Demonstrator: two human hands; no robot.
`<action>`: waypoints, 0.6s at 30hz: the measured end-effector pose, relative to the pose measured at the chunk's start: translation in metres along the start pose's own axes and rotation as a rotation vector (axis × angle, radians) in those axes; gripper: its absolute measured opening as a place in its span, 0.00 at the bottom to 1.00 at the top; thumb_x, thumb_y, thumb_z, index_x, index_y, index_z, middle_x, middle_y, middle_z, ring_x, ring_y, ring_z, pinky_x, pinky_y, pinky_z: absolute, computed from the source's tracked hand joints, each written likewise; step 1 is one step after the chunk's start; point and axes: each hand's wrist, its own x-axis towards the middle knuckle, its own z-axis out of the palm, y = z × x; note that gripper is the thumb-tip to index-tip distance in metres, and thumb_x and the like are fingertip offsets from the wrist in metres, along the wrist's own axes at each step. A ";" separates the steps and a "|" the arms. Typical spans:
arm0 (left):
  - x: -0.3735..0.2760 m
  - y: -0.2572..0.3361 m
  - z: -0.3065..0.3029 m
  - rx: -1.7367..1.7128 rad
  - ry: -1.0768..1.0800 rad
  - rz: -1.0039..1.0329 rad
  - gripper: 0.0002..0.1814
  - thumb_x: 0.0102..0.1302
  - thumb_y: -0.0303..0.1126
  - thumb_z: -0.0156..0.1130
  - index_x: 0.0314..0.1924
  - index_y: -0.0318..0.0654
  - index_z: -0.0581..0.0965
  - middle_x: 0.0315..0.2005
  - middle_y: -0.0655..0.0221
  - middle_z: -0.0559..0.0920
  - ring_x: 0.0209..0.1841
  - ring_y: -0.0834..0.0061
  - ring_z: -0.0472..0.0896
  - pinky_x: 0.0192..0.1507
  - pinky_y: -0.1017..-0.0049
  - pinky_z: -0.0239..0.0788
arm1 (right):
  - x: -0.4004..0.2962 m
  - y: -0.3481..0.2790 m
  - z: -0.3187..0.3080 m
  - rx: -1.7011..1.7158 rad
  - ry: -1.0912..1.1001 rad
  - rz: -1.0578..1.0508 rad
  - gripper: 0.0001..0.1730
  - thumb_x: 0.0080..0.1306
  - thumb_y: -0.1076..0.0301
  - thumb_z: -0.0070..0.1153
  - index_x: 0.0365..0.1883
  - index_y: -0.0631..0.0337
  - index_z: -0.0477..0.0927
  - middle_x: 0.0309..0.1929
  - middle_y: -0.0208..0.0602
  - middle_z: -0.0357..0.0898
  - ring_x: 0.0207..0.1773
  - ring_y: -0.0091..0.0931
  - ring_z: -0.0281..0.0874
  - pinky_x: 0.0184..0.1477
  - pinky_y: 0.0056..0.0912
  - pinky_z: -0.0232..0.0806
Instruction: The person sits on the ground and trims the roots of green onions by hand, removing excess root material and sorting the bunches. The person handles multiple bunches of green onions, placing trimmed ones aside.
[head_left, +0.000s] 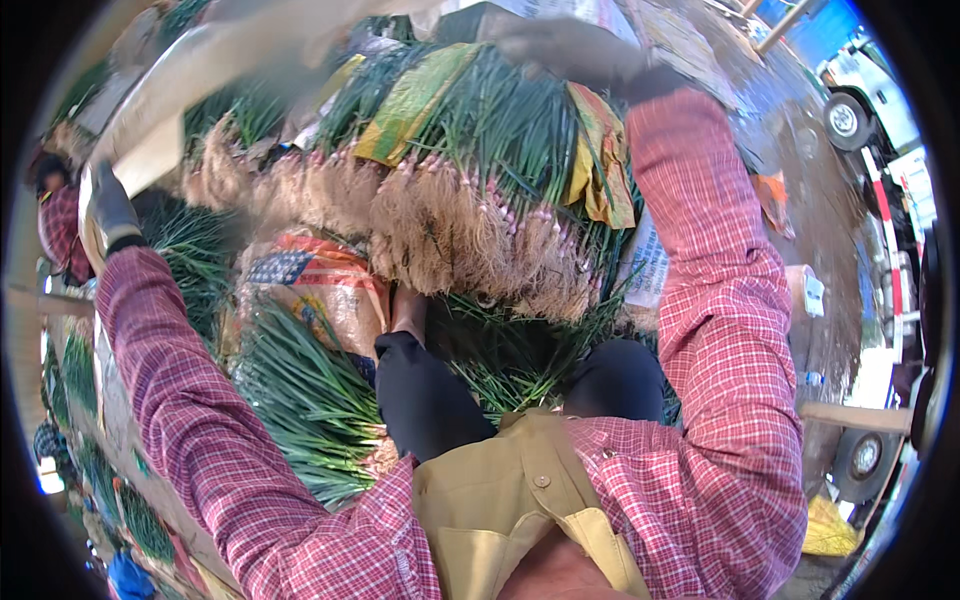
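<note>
A grey glove covers my left hand (111, 201), at the far left, closed on the edge of a pale, blurred sheet (161, 94) that arches along the top left. My right hand (566, 51), also gloved and blurred by motion, is over the top of a row of green onions (487, 112); its grip does not show clearly. The onions lie side by side, leaves away from me and long tan roots (435, 232) towards me. Across the leaves lie a green-yellow woven strip (416, 97) and a yellow-red woven piece (600, 165).
Another bundle of green onions (307, 397) lies by my left knee, beside a printed orange-and-blue sack (315, 277). A person in a checked shirt (64, 225) is at the far left. At right are wet ground (810, 195), a white truck (874, 97) and a wooden pole (855, 417).
</note>
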 end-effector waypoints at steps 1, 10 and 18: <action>0.014 -0.075 0.023 0.132 -0.007 0.094 0.33 0.71 0.56 0.45 0.62 0.36 0.74 0.52 0.56 0.81 0.55 0.64 0.77 0.59 0.69 0.64 | -0.017 0.025 0.022 0.157 0.082 0.151 0.24 0.70 0.52 0.53 0.59 0.55 0.77 0.49 0.45 0.83 0.45 0.28 0.84 0.47 0.33 0.74; -0.282 0.000 0.256 -0.156 -0.885 0.043 0.39 0.61 0.48 0.67 0.66 0.32 0.68 0.58 0.57 0.77 0.59 0.62 0.74 0.61 0.67 0.64 | -0.161 0.093 0.154 -0.495 0.042 0.520 0.42 0.63 0.51 0.57 0.71 0.62 0.58 0.63 0.47 0.69 0.63 0.41 0.71 0.61 0.44 0.64; -0.332 0.235 0.208 0.551 -0.851 0.505 0.39 0.64 0.50 0.58 0.74 0.52 0.59 0.71 0.57 0.61 0.71 0.59 0.62 0.71 0.59 0.51 | -0.127 0.110 0.190 -0.814 -0.154 0.595 0.47 0.59 0.64 0.54 0.76 0.58 0.50 0.72 0.44 0.58 0.70 0.39 0.61 0.63 0.43 0.59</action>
